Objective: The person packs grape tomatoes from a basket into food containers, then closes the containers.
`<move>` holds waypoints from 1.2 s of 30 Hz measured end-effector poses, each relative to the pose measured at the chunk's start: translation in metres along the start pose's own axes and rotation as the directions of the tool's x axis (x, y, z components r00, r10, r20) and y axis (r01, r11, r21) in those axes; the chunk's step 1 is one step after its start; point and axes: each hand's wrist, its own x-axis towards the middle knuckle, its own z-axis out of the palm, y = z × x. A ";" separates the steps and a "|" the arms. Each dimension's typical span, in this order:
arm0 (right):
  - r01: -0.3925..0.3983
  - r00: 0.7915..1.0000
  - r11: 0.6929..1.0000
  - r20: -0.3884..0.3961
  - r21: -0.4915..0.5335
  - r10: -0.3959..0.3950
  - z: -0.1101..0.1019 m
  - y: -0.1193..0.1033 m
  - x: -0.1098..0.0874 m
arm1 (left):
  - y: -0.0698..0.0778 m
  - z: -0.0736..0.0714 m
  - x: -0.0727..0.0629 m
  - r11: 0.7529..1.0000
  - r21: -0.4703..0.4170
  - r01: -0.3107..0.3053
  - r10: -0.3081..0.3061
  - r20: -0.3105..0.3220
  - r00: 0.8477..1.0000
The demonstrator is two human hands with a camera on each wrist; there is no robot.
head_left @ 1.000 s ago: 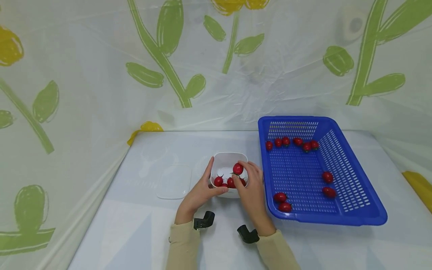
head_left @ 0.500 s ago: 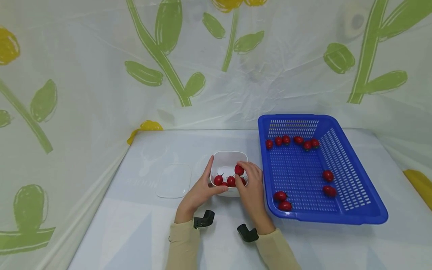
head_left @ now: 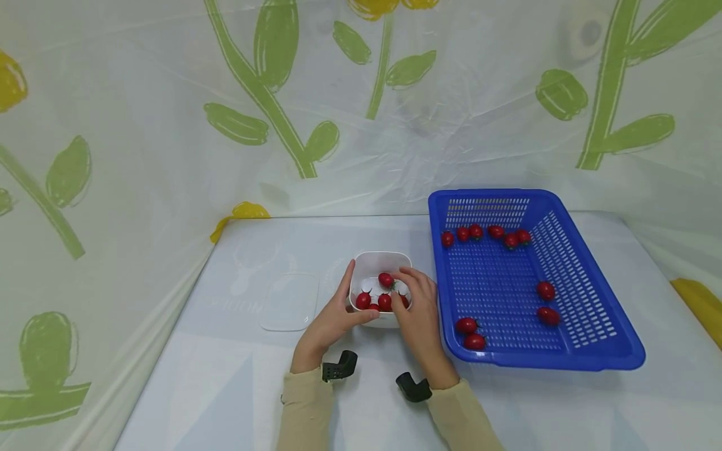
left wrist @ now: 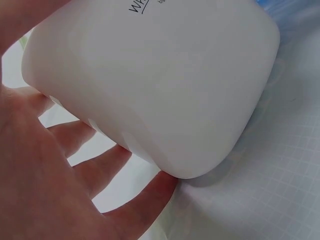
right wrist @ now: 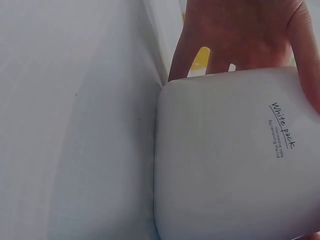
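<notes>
Pale table (head_left: 372,407) under tub (head_left: 386,322) (some tomatoes (head_left: 384,302) part-hidden).

Front tomato (head_left: 374,307): in the white container (head_left: 383,321), partly behind its near wall.
Right tomato (head_left: 404,302): in the container, partly behind my right hand (head_left: 420,313).
Container print (left wrist: 136,7), left wrist view: cut off at top.
</notes>
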 end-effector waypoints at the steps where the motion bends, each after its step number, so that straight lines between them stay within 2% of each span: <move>1: 0.001 1.000 1.000 0.001 0.001 -0.001 0.000 0.000 0.000 | 0.001 0.000 -0.001 1.000 0.002 0.001 -0.001 0.000 1.000; 7: 0.019 0.999 0.999 -0.028 0.027 -0.019 0.000 -0.003 -0.001 | 0.001 -0.001 -0.001 1.000 0.015 0.003 -0.003 -0.002 1.000; 12: 0.076 0.996 0.995 -0.047 0.072 -0.072 -0.002 -0.009 -0.001 | 0.000 -0.001 -0.001 1.000 0.015 0.009 -0.009 -0.001 1.000; 20: 0.057 0.998 0.991 0.030 0.117 -0.061 -0.013 -0.024 -0.004 | 0.001 -0.002 -0.003 1.000 0.016 0.017 -0.017 -0.013 1.000; 25: 0.125 0.990 0.981 0.040 0.148 -0.132 -0.021 -0.032 -0.002 | 0.000 -0.003 -0.003 1.000 0.000 0.013 -0.013 -0.002 1.000; 29: 0.157 0.984 0.973 0.055 0.169 -0.168 -0.029 -0.040 -0.002 | -0.009 -0.004 0.002 1.000 -0.022 0.005 -0.005 0.000 1.000; 36: 0.129 0.981 0.972 0.117 0.195 -0.153 -0.048 -0.049 -0.002 | -0.029 -0.001 0.014 1.000 -0.015 -0.018 0.018 -0.020 1.000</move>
